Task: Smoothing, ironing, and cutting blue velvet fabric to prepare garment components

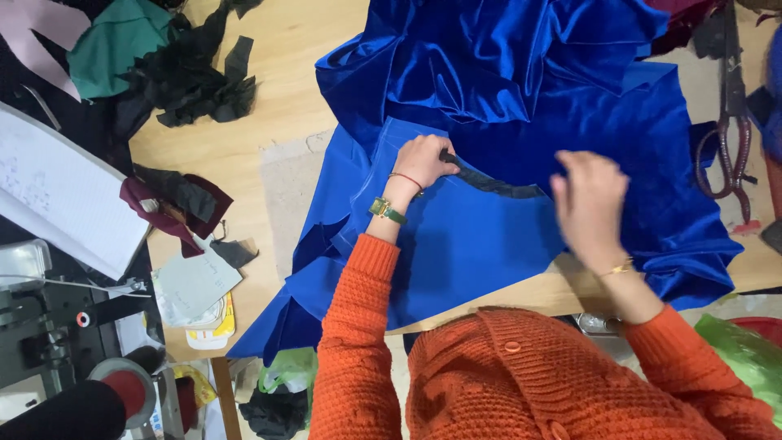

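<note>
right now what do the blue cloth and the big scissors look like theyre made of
Blue cloth: likely velvet or a similar pile fabric, with a soft sheen and bright highlights along its folds. Scissors: dark metal blades with reddish loop handles, maybe painted or coated; finish looks dull and worn.

Even, fairly bright indoor light falls from above. The blue velvet shines in glossy streaks across the upper centre of the frame. My right hand is smeared with motion blur; my left hand looks sharper. Shadows stay soft. The lower left corner is dim and out of focus.
</note>
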